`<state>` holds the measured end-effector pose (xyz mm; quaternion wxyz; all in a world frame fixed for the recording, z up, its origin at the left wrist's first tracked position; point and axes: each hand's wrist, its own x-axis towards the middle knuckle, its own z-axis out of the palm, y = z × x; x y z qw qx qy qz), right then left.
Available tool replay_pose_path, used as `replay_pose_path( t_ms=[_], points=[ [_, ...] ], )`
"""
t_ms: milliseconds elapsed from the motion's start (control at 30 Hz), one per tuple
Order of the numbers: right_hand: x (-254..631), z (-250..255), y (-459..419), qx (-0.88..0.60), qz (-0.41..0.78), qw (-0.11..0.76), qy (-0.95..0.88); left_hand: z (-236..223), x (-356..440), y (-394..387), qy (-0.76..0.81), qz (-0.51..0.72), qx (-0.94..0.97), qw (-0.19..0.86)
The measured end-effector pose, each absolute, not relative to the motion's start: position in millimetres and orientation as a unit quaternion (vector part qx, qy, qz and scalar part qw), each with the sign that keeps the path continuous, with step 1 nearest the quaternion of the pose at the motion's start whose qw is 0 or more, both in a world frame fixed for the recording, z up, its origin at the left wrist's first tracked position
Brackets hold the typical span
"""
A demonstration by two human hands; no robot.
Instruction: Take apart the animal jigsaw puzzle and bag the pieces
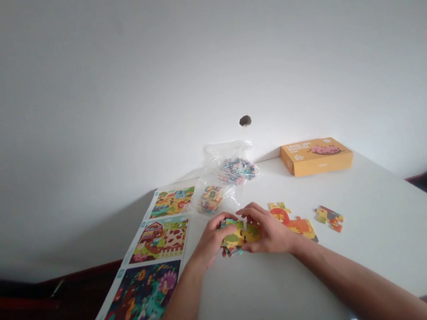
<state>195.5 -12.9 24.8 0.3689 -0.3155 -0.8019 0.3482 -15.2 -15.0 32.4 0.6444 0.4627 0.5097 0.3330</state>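
Both hands meet near the middle of the table. My left hand is closed around several stacked puzzle pieces, the top one green and yellow. Against that stack's right side, my right hand grips a yellow-green puzzle piece; whether the two are joined I cannot tell. Just beyond my right hand lie orange and yellow puzzle pieces with a lion, partly covered by the hand. Farther right, a loose puzzle piece rests flat on the table.
A sheet with three printed pictures runs along the table's left side. Clear bags of puzzle pieces lie toward the wall. An orange puzzle box stands at the back right. The white wall has a hole.
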Motion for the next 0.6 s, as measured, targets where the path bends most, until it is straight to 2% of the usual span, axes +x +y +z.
replay_pose_path(
  t_ms=[100, 233, 367, 467, 600],
  points=[
    [197.9, 23.3, -12.1, -0.316, 0.347, 0.367, -0.803, 32.8, -20.6, -12.8, 0.518, 0.352, 0.443, 0.641],
    [197.4, 23.8, -13.3, -0.308, 0.323, 0.420, -0.790, 31.1, -17.6, -14.0, 0.521, 0.342, 0.440, 0.647],
    [189.4, 25.8, -17.9, -0.293, 0.313, 0.444, -0.787, 27.8, 2.9, -22.8, 0.428, 0.324, 0.463, 0.706],
    [186.6, 28.7, -18.4, -0.282, 0.322, 0.427, -0.797, 24.9, 16.2, -27.7, 0.386, 0.355, 0.474, 0.707],
    [203.1, 38.7, -10.3, -0.313, 0.270, 0.359, -0.837, 22.7, 15.6, -25.3, 0.427, 0.365, 0.423, 0.711]
  ],
)
